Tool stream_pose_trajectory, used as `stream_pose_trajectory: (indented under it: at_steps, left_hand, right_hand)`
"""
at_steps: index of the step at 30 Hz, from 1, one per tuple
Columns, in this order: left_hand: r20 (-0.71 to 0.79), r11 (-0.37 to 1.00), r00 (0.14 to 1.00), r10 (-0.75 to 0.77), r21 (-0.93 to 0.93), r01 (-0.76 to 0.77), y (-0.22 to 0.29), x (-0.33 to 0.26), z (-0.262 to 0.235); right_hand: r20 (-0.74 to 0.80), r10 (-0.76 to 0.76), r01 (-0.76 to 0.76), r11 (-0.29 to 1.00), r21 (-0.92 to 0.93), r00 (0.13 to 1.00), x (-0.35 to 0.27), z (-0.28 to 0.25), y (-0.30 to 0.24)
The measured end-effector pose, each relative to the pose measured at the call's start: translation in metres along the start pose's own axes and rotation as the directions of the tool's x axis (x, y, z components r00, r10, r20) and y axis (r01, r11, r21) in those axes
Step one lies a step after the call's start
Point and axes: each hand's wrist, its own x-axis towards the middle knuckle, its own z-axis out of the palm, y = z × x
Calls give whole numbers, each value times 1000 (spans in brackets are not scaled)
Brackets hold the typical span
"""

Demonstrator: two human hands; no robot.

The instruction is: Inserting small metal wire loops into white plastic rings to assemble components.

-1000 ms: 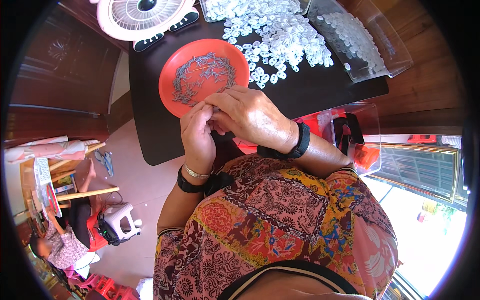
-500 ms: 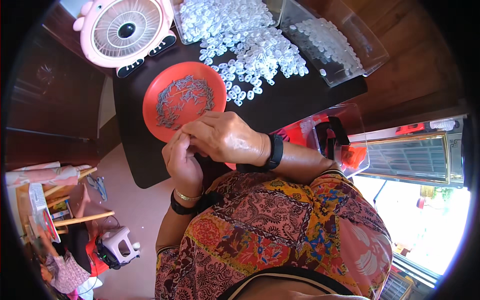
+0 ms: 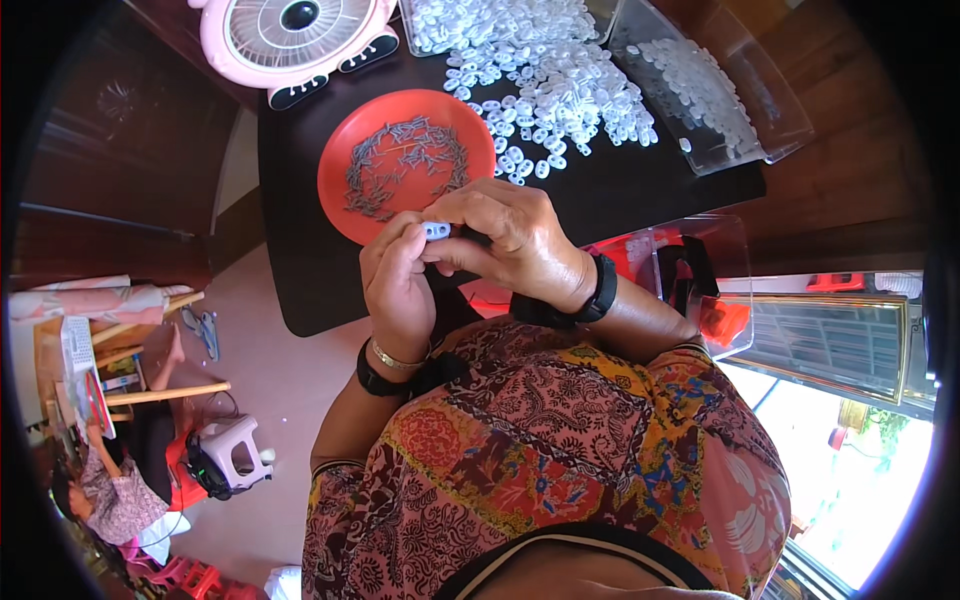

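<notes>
we see only part of the small white plastic piece (image 3: 436, 231): it sits between the two hands at the near rim of the orange plate (image 3: 340, 170), and the fingers cover most of it, so we cannot make out its full shape. the palm sides of both hands are hidden from us.

left hand (image 3: 398, 285) rises from the lower middle, wrist bent, fingers curled and pressed together around the piece from below; a dark band and a thin gold bracelet (image 3: 397, 358) ring the wrist. right hand (image 3: 515, 240) comes in from the right, knuckles up, fingers bent down and pinching the same piece from above; a black wristband (image 3: 601, 290) sits behind it. the hands touch each other.

the plate lies on the dark desk (image 3: 300, 270) and holds a loose ring of small grey metal pins (image 3: 400, 160). beyond it, a heap of white plastic pieces (image 3: 560, 80) spreads across the desk. a clear plastic box (image 3: 710, 90) at upper right holds more, its far edge cut off. a pink fan (image 3: 295, 35) is cropped by the top rim.
</notes>
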Motion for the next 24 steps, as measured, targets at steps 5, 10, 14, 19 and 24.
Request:
stream_pose_trajectory:
  at_steps: [5, 10, 14, 19, 24]
  left_hand:
    - [8, 999, 1000, -18, -32, 18, 1, 0, -3]
    - [42, 998, 999, 12, 64, -14, 3, -1, -2]
    - [45, 990, 997, 61, 125, -66, 4, -1, -1]
    - [39, 987, 997, -59, 152, 53, 4, 1, -3]
    - [-31, 997, 999, -22, 68, 24, -1, 0, -3]
  right_hand:
    - [2, -93, 93, 995, -45, 996, -1, 0, 0]
    - [4, -94, 94, 995, -21, 996, -3, -1, 1]
    - [-11, -89, 89, 996, 6, 996, -2, -4, -1]
    - [15, -76, 77, 996, -37, 997, 5, -9, -2]
    - [67, 120, -120, 993, 7, 991, 1, -9, -1]
